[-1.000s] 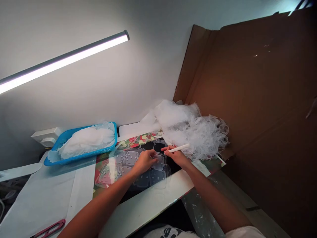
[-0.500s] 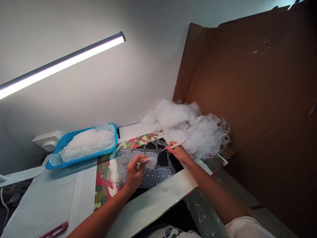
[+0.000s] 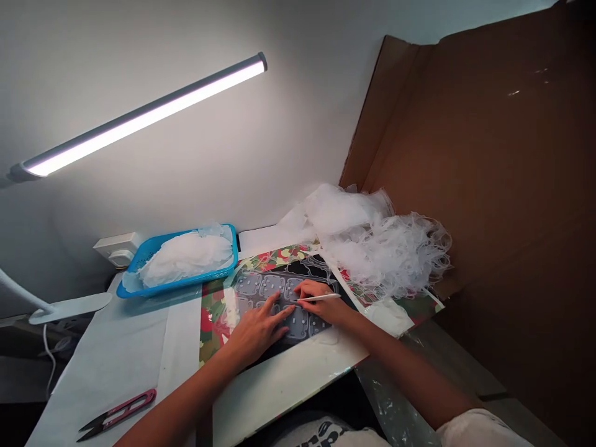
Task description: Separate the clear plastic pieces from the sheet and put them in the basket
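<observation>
White stylus [image 3: 316, 298] pinched in right hand [image 3: 325, 305], left hand [image 3: 257, 329] spread on clear plastic sheet [image 3: 249, 285]

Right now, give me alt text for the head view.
A left hand rests on a clear plastic sheet of rounded square shapes while a right hand holds a white plastic stylus over it, beside a blue plastic basket of white film.

Blue plastic basket [image 3: 177, 286], red-handled thread snips [image 3: 121, 410], LED desk lamp [image 3: 144, 115], brown cardboard sheet [image 3: 470, 143]

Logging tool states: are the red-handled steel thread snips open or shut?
Open: the red-handled thread snips show two blades spread apart at the tips.
</observation>
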The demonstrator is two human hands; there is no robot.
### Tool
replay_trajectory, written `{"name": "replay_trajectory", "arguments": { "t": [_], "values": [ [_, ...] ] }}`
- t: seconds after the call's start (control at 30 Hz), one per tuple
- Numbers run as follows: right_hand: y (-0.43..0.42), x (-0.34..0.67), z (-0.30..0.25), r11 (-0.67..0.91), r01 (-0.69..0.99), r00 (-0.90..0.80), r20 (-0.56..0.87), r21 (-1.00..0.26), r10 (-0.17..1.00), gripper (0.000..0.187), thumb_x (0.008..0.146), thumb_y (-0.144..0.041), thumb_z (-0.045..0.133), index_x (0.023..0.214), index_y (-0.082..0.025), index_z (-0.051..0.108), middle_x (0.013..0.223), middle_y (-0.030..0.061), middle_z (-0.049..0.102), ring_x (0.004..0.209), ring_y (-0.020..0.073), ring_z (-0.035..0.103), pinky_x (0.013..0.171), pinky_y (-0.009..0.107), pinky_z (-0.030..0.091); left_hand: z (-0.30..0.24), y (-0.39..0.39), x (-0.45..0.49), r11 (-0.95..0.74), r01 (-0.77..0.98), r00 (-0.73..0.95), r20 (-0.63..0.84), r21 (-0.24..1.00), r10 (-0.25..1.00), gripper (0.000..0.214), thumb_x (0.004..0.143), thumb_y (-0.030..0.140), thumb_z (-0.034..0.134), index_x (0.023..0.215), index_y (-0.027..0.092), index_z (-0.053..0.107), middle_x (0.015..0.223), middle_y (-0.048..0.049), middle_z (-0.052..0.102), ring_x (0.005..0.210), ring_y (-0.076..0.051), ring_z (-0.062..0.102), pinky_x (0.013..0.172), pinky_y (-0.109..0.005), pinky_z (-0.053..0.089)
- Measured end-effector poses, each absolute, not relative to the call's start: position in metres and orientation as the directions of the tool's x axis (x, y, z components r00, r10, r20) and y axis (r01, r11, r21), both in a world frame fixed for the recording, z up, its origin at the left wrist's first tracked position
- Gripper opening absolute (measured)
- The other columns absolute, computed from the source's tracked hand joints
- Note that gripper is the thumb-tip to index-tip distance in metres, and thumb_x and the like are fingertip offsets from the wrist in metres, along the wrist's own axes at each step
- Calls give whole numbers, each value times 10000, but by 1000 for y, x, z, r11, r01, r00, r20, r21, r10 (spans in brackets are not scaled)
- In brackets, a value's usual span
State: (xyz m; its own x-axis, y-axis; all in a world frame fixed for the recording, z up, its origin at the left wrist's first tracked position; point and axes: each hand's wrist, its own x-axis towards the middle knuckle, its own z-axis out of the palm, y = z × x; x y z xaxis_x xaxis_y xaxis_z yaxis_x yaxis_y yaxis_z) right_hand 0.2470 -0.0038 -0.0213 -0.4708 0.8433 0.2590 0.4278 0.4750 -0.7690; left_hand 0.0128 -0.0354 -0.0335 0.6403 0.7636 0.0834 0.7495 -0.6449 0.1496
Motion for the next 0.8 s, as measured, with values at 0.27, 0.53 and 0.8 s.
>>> {"name": "replay_trajectory", "arguments": {
  "t": [0.27,0.53,0.8],
  "values": [
    [-2,250,-20,491,426,-516,241,-760,822,124,856,-235,561,748,-216,618,1043,57,664,925,205,616,822,326,459,-27,-36,11,-662,740,665,19,122,747,477,977,428,395,1454,421,379,1583,-141,245,961,-307,680,768,-437,535],
    [1,248,-29,502,450,-532,230,-738,815,138,840,-166,563,709,-208,573,1017,58,662,939,206,608,831,333,463,-32,-34,10,-659,736,664,21,153,747,480,969,427,417,1449,408,398,1595,-142,220,919,-286,696,778,-421,535],
    [-2,243,-33,593,482,-561,293,-645,774,117,887,-215,518,845,-218,627,1023,98,680,998,250,602,907,401,460,-32,-34,10,-659,734,664,28,165,747,454,986,426,365,1436,407,422,1601,-129,204,897,-273,695,768,-413,527]
  ]
}}
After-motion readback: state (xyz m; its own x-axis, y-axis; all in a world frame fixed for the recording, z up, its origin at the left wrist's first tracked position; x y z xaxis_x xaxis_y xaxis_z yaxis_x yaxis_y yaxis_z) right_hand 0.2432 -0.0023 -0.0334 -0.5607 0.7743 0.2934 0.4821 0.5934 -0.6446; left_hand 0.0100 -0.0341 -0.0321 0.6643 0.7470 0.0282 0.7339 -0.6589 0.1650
